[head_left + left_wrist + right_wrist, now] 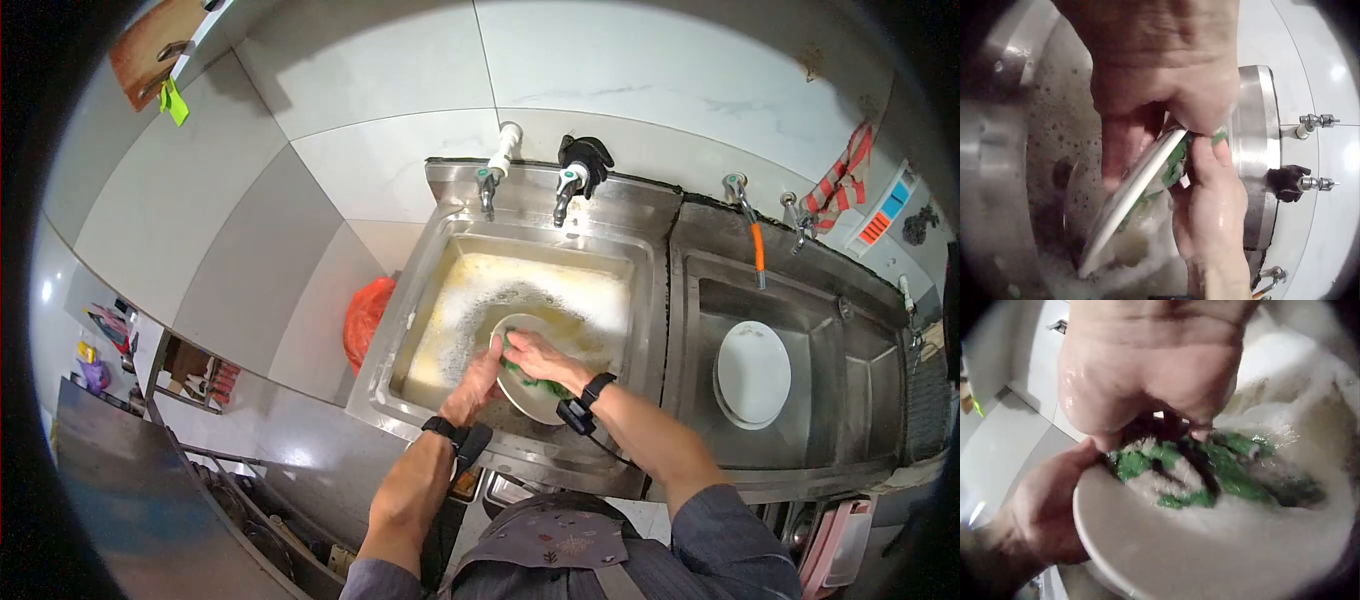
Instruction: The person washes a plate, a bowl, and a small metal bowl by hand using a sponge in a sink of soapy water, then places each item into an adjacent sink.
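Observation:
A white plate (537, 405) is held tilted over the soapy water of the left sink basin (380, 375). My left hand (478, 378) grips the plate at its rim, thumb on the upper face and fingers behind, as the left wrist view shows. My right hand (540, 357) holds a wet green and white cloth (1179, 478) bunched under its fingers, against the plate's upper face. In the right wrist view, the cloth spreads across the far part of the plate (1147, 540).
White suds (480, 285) float in the left basin. Stacked white plates (757, 372) lie in the right basin. Taps (487, 190) line the back wall, one with an orange hose (757, 245). A black glove (590, 160) hangs over a tap. A red bag (368, 322) stands left of the sink.

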{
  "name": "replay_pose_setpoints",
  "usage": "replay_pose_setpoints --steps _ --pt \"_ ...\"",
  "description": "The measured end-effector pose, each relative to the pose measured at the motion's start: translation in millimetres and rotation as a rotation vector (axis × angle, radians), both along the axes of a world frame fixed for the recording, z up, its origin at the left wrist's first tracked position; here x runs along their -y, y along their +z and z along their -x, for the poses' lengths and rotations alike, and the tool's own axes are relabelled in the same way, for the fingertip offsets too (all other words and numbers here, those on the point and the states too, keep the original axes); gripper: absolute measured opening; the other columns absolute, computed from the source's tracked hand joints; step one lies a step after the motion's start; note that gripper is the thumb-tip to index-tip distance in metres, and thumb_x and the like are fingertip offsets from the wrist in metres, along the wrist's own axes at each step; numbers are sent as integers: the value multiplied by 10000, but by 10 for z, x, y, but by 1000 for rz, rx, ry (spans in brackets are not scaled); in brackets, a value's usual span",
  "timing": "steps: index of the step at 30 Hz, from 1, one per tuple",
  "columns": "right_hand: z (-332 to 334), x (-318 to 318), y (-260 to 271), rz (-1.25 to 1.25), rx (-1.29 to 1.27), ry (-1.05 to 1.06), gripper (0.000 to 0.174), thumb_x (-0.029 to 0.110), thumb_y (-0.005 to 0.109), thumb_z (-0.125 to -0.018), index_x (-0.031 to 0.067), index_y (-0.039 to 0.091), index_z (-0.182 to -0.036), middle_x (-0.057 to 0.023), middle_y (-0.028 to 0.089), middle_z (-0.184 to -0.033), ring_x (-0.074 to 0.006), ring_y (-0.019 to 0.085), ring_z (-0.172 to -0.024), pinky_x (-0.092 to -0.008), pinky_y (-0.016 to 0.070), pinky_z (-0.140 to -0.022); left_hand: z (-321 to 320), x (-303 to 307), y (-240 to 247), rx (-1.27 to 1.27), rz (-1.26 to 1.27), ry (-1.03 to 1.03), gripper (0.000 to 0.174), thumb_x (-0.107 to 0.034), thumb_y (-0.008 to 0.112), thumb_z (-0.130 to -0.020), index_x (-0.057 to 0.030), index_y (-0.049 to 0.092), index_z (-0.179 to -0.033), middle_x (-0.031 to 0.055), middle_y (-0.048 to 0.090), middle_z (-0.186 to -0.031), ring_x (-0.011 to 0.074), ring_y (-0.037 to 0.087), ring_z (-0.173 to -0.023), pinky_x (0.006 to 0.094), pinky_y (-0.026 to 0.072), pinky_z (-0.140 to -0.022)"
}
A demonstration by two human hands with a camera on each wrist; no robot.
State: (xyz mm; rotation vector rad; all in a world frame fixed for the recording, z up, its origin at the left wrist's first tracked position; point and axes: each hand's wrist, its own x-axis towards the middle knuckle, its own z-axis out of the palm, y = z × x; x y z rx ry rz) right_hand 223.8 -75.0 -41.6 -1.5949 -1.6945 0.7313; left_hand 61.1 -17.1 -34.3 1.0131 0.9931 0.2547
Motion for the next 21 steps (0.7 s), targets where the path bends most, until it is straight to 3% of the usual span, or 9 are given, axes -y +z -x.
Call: replay_pose_setpoints --steps 1,3,7,8,11,12,15,17,21 --pt "0 -66 -31 -136 30 -61 255 234 561 -956 -20 541 -953 -215 572 -929 -387 571 -881 -474 457 -770 28 -14 -74 -4 -1 2 740 -625 493 -970 -16 451 -1389 150 636 -1215 282 686 -945 465 606 -656" --pt "-117 -119 -75 -56 104 -136 246 239 534 -955 3 588 -916 -212 586 -1059 -391 565 -972 -510 440 -861 86 -18 -239 88 40 -28 722 -594 471 -992 -5 426 -1406 157 617 -1260 285 682 -1005 487 613 -707" --pt "-559 -17 -493 134 549 -134 256 222 518 -946 48 609 -1111 -184 611 -1092 -373 514 -1152 -550 351 -1005 213 13 -64 73 6 -48 710 -568 474 -1002 -7 395 -1430 164 598 -1299 292 668 -1069 498 613 -761" --pt "-573 38 -530 268 320 -350 323 249 512 -957 -3 592 -1143 -217 617 -1174 -406 534 -1176 -533 391 -1001 228 14 -9 53 12 -40 703 -554 478 -1005 -9 383 -1438 166 596 -1304 294 663 -1085 496 612 -773" --pt "-642 -108 -951 400 171 -449 373 287 524 -968 6 556 -1211 -278 619 -1195 -417 614 -1092 -498 481 -923 183 56 64 49 39 12 669 -522 507 -1005 -14 402 -1429 162 609 -1281 299 672 -1056 495 612 -762" --pt "-552 -65 -736 350 122 -407 416 288 512 -981 -31 523 -1248 -280 653 -1106 -412 648 -1014 -490 495 -886 135 84 64 65 60 45 642 -502 532 -1002 -18 433 -1412 158 624 -1252 302 686 -1012 495 614 -740" --pt "-275 -125 -352 290 -17 -384 400 275 508 -992 -55 523 -1218 -296 633 -1137 -414 626 -1068 -465 485 -917 51 92 -3 47 79 21 641 -497 533 -1002 -38 412 -1434 155 612 -1275 311 675 -1045 506 610 -754" --pt "-161 -168 -292 251 -73 -294 440 261 505 -1004 -67 496 -1298 -276 619 -1226 -368 607 -1144 -418 470 -963 -2 117 -42 49 78 0 648 -525 495 -1010 -58 401 -1449 153 588 -1314 332 658 -1080 536 599 -781" --pt "132 -33 -191 298 -524 -201 576 272 522 -1009 -39 384 -1473 -211 499 -1449 -286 473 -1325 -368 386 -1080 -111 64 -59 76 265 46 722 -656 354 -1001 -75 443 -1419 161 599 -1298 327 624 -1109 595 512 -923"
